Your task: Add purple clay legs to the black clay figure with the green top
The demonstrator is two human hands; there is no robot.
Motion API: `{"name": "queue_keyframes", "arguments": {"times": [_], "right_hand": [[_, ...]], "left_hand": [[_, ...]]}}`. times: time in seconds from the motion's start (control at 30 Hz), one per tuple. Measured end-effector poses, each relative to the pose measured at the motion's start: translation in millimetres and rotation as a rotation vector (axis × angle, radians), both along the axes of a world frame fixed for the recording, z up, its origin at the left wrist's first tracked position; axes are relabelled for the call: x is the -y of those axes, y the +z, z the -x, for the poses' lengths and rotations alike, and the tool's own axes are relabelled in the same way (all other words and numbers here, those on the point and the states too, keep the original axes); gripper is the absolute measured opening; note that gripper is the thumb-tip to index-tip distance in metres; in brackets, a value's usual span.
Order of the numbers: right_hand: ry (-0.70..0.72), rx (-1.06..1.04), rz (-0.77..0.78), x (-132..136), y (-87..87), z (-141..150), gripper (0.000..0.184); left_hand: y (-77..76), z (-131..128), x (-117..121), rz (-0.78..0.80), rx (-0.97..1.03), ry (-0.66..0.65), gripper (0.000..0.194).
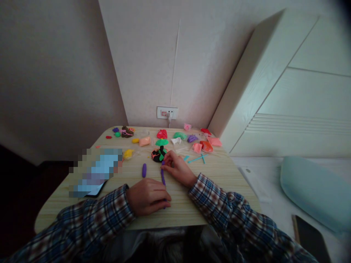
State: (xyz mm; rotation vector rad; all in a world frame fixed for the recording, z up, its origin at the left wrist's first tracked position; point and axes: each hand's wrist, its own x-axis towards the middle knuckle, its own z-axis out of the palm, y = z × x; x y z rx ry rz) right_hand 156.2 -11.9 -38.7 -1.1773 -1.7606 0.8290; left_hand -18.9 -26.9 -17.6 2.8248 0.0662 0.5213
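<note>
Strip [163, 178], purple, seemingly part-worked: running over desk [189, 215]; right hand [176, 168] pinching its twelve-o'clock end, left hand [149, 197] covering its six-o'clock end, grip untellable. Model [157, 157], twelve o'clock: standing, seemingly mostly formed. Roll [144, 170], nine o'clock: lying apparently unworked.

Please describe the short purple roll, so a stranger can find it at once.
On the pale table, look just beyond the left hand. The purple roll lies there untouched, shorter and thicker than the purple strip at the right hand.
</note>
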Motion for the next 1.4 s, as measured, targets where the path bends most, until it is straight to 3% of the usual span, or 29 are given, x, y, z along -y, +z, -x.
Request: {"name": "queue_keyframes", "arguments": {"times": [0.13, 0.33, 0.43, 0.63, 0.83, 0.97, 1.1, 1.4], "right_hand": [[-0.027, 0.029, -0.001, -0.9, -0.2, 1.5, 0.022], [-0.032, 0.008, 0.019, -1.3, 0.7, 1.4, 0.023], [-0.044, 0.045, -0.034, -0.5, 1.5, -1.7, 0.020], [-0.020, 0.249, -0.140, 5.8, 4.9, -15.6, 0.012], [0.084, 0.376, -0.210, 7.7, 8.4, -21.3, 0.028], [0.006, 0.423, -0.255, 5.0, 9.6, -32.5, 0.030], [-0.061, 0.517, -0.283, 3.2, 8.5, -57.2, 0.023], [-0.044, 0.659, -0.215, 4.1, 4.6, -83.9, 0.006]], "left_hand": [[0.0, 2.7, -2.8, 0.008, 0.016, 0.063, 0.025], [8.2, 15.4, -26.1, -0.053, 0.150, 0.390, 0.024], [10.6, 19.9, -33.5, -0.085, 0.177, 0.463, 0.021], [5.0, 23.7, -35.8, -0.111, 0.184, 0.369, 0.018], [-0.8, 26.8, -39.4, -0.104, 0.173, 0.327, 0.015], [-7.1, 28.7, -39.8, -0.129, 0.134, 0.204, 0.020], [-8.2, 30.3, -35.7, -0.177, 0.044, 0.109, 0.032], [-8.1, 26.2, -29.8, -0.202, -0.157, 0.102, 0.043]]}}
